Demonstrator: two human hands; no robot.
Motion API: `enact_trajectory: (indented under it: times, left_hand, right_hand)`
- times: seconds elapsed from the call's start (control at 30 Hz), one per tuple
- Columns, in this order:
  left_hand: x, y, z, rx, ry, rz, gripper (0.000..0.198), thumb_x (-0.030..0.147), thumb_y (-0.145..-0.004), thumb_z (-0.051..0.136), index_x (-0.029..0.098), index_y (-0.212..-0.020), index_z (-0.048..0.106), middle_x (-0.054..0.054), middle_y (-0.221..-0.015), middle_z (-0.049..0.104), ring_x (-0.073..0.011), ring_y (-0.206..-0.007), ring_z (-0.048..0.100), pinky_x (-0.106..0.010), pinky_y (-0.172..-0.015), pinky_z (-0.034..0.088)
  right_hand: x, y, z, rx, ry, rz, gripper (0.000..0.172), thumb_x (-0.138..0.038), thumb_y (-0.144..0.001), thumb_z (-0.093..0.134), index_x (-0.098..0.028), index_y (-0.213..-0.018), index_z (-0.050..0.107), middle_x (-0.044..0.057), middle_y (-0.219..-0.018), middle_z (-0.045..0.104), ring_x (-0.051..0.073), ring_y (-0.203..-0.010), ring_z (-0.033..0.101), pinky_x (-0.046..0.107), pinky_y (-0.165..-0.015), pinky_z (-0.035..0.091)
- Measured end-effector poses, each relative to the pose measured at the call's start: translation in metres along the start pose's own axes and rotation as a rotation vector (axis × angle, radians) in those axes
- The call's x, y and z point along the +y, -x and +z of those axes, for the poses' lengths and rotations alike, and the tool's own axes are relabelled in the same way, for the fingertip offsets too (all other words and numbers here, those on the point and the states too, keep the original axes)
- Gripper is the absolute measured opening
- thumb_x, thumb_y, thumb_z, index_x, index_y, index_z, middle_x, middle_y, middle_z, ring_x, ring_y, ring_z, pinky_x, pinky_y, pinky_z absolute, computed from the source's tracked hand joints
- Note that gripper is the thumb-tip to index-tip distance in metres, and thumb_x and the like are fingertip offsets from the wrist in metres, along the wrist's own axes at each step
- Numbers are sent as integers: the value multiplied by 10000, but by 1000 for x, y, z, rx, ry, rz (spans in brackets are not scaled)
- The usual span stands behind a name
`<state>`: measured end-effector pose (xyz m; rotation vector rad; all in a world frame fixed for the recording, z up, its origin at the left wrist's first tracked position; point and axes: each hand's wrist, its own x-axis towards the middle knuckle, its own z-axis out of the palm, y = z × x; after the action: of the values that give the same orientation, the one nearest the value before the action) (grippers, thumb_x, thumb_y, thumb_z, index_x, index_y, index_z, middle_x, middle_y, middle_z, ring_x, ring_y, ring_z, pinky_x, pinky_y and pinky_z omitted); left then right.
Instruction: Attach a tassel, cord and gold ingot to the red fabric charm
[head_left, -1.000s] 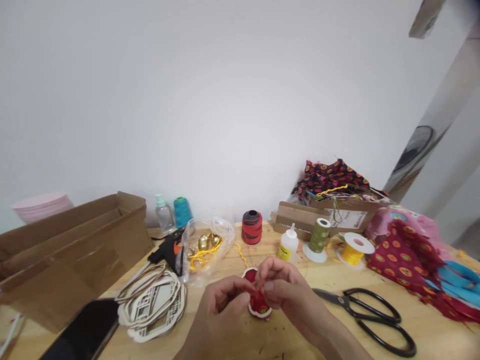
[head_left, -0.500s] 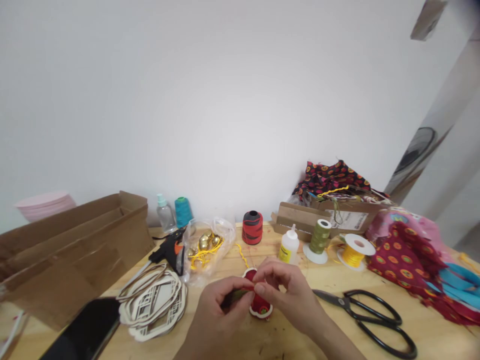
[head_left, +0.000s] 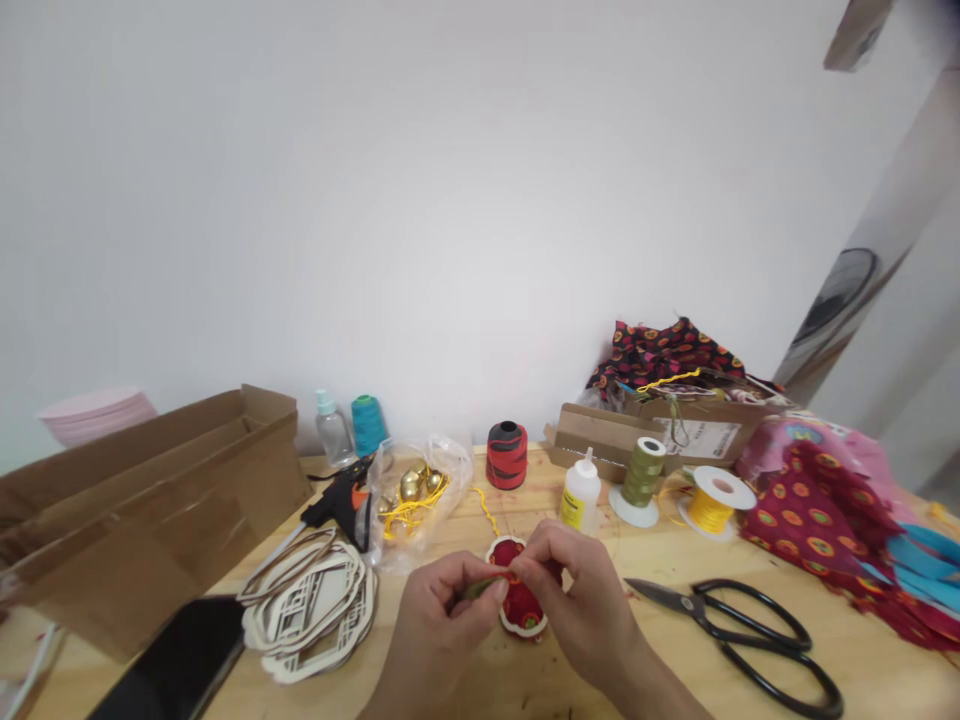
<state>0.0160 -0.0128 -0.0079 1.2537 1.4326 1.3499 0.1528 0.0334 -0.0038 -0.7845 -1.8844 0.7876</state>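
Low in the middle of the wooden table (head_left: 660, 560), my two hands meet over a small red padded ornament (head_left: 520, 606) with a white edge. My left hand (head_left: 442, 625) pinches a thin greenish strand at its fingertips. My right hand (head_left: 581, 600) pinches the same spot from the other side, fingers curled close together just above the red ornament. A thin yellow cord (head_left: 484, 508) trails across the table behind the ornament. What the fingertips grip beyond the strand is too small to make out.
Black scissors (head_left: 742, 640) lie right of my hands. Behind stand a glue bottle (head_left: 580, 494), green spool (head_left: 640, 478), yellow spool (head_left: 712, 500) and red-black spool (head_left: 506, 455). To the left: wooden cut-outs (head_left: 311, 605), glue gun (head_left: 341, 497), bag of gold bells (head_left: 412, 492), cardboard box (head_left: 142, 500), phone (head_left: 176, 670). Patterned fabric (head_left: 817, 510) lies right.
My hands have shifted slightly lower and closer together over the red ornament, the pinch staying in place. The view has drifted a little.
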Motion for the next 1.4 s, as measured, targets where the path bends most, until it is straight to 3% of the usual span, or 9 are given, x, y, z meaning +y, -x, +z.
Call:
enact_trajectory:
  times: [0.23,0.33,0.47,0.6,0.87,1.17,1.23,1.3,1.4]
  left_hand:
    - [0,-2,-4,-1,-90,50,103,220,-636,590,148,-642,664,-5,-545,628,-109,-494,516,-175,-436,379]
    - [-1,-3,-5,2,-105,104,100,211,-641,586,159,-679,662,-4,-577,649,-121,-525,545,-189,-484,421]
    - [1,-2,-6,-82,-28,109,143,185,-682,551,172,-795,638,-28,-752,677,-156,-685,598,-228,-624,467]
    - [3,1,-7,-159,-39,114,187,215,-720,535,181,-880,624,-47,-882,654,-179,-819,583,-251,-735,445]
    - [7,-5,-5,-147,8,31,134,247,-734,538,201,-707,661,33,-607,587,-112,-652,548,-162,-617,418]
    - [6,-3,-1,-213,32,8,171,264,-756,504,162,-749,642,5,-653,610,-125,-668,533,-192,-627,410]
    - [4,0,0,-177,66,-34,177,284,-745,519,147,-711,625,21,-576,564,-88,-554,488,-165,-532,386]
    - [3,1,2,-138,139,-105,200,322,-728,536,139,-675,599,66,-463,449,-39,-398,349,-135,-383,277]
    - [0,1,2,-129,249,-182,242,375,-695,558,137,-663,582,109,-385,307,-16,-326,172,-145,-317,112]
  right_hand:
    - [-1,-7,-2,-134,-452,388,297,-410,-648,603,-142,-549,520,-36,-480,446,67,-428,355,195,-414,276]
    - [-2,-8,-3,-165,-528,435,288,-407,-609,636,-128,-583,568,-32,-477,467,60,-422,350,191,-411,270]
    - [-3,-7,-4,-149,-421,396,215,-338,-661,599,-129,-611,593,-19,-497,509,74,-439,406,195,-430,315]
    - [-3,-6,-8,-127,-104,162,133,-211,-730,529,-153,-636,602,0,-578,569,102,-529,481,208,-513,367]
    - [-1,-3,-10,-126,138,-77,129,-161,-768,491,-166,-658,558,6,-621,562,117,-605,495,217,-589,369]
    - [0,0,-3,-44,189,-83,171,-174,-772,489,-167,-605,526,-3,-570,532,112,-568,478,212,-547,343]
    - [-1,2,0,-25,152,-41,185,-173,-773,479,-163,-592,516,-3,-559,532,108,-548,476,209,-535,347]
    - [-2,2,1,-6,88,35,195,-183,-771,477,-160,-580,505,-3,-549,533,104,-531,472,206,-525,355]
    - [-4,1,1,-39,-49,158,211,-221,-766,483,-156,-566,493,-12,-519,511,96,-494,454,197,-489,357]
